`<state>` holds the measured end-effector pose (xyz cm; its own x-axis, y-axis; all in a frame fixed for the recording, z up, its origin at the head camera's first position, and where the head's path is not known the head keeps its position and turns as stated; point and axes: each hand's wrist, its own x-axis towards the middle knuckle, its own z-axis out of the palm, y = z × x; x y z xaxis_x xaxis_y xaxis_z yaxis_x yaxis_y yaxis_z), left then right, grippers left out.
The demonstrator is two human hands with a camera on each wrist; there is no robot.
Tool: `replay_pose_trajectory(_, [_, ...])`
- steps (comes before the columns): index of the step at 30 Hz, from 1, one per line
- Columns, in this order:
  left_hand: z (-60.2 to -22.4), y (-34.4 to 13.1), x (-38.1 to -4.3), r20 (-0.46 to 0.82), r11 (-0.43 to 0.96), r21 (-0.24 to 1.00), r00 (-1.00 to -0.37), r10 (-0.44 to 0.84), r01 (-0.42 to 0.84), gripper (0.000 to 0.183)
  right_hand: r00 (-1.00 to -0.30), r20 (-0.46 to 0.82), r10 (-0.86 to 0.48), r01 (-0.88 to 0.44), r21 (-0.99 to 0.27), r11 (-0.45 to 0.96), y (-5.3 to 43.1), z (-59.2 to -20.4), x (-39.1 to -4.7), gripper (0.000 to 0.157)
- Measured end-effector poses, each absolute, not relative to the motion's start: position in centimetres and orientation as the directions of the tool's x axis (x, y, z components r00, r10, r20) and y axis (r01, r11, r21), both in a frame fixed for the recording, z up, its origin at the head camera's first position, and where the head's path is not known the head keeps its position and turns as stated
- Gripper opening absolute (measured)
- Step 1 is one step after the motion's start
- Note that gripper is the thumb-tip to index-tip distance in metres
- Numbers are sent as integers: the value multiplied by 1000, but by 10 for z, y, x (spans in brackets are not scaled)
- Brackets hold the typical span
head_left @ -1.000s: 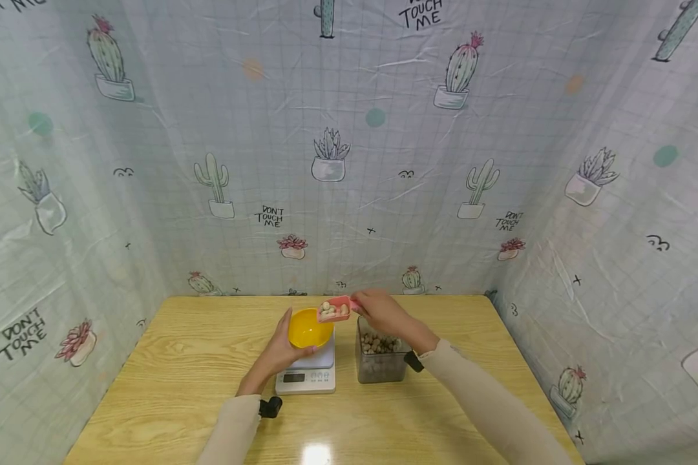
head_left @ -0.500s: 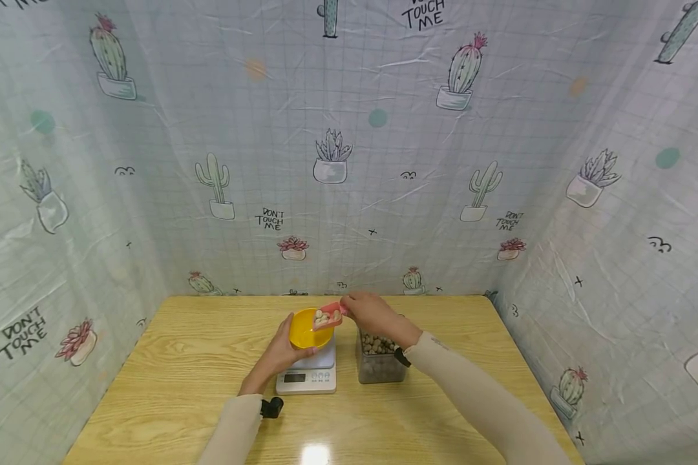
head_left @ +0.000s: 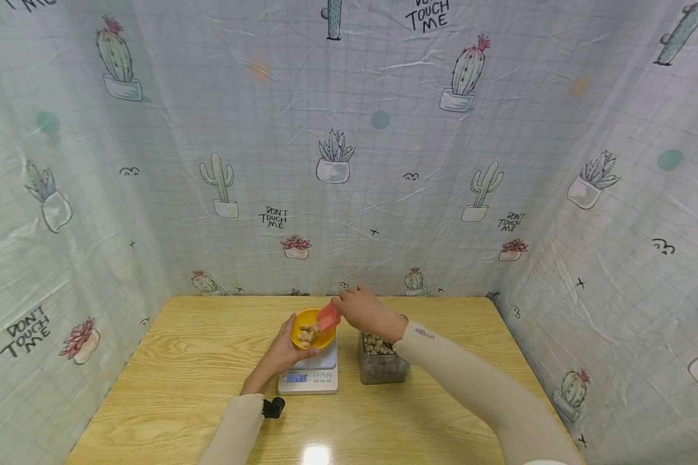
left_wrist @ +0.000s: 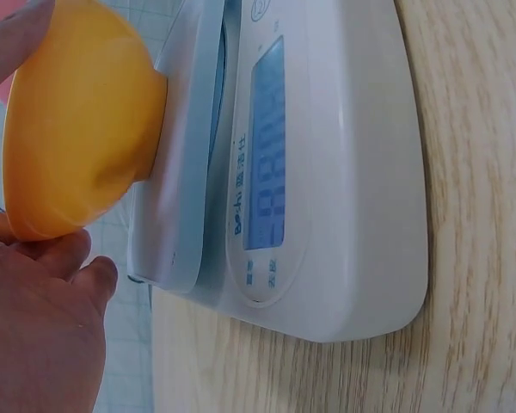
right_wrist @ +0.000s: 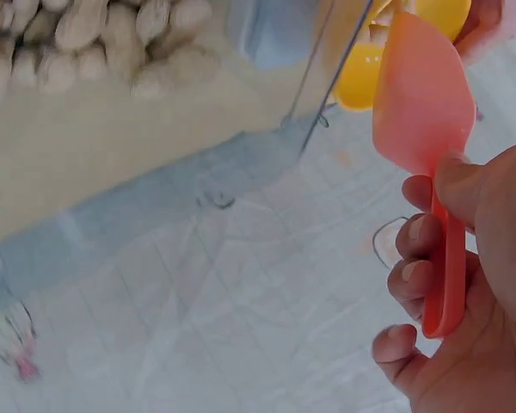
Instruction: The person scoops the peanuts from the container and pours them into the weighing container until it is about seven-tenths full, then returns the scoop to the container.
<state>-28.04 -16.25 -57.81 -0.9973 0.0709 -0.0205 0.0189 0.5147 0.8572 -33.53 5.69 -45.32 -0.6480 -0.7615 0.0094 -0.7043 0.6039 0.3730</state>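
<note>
My left hand (head_left: 284,349) holds a yellow bowl (head_left: 306,317) on the plate of a white kitchen scale (head_left: 308,389), thumb and fingers on opposite sides of it. In the left wrist view the bowl's (left_wrist: 86,120) base sits at the plate. My right hand (head_left: 363,310) grips the handle of a pink scoop (head_left: 327,317), tipped steeply over the bowl's right side. Peanuts in the shell (head_left: 307,334) lie in the bowl below the scoop's mouth. The right wrist view shows the scoop's (right_wrist: 421,95) underside, with fingers curled around its handle; its inside is hidden there.
Right of the scale stands a clear, smoky bin (head_left: 383,372) with many peanuts (head_left: 378,345), partly covered by my right forearm. The scale's display (head_left: 296,378) is lit blue. A wooden table (head_left: 198,361) meets a cactus-print curtain (head_left: 372,194) behind and at both sides.
The scoop has moved left over the bowl and tilted down; its peanuts have dropped into the bowl. The scale's display has lit up. My left hand has stayed on the bowl.
</note>
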Motion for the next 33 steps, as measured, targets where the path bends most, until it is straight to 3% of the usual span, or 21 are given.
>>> replay_pose_trajectory(7, [-578,-164,-280,-10,503,864,-997,79,31,119,-603,93,-792,-679,462,571,58,-447,-334,26])
replay_pose_trajectory(26, [-552,-163,-275,111,531,836,-990,85,139,119,-671,290,-682,-684,113,721,109,-455,-318,16])
replay_pose_trajectory(33, [-537,-153,-268,188,489,843,-975,122,223,113,-725,341,-599,-633,16,774,133,-462,-311,24])
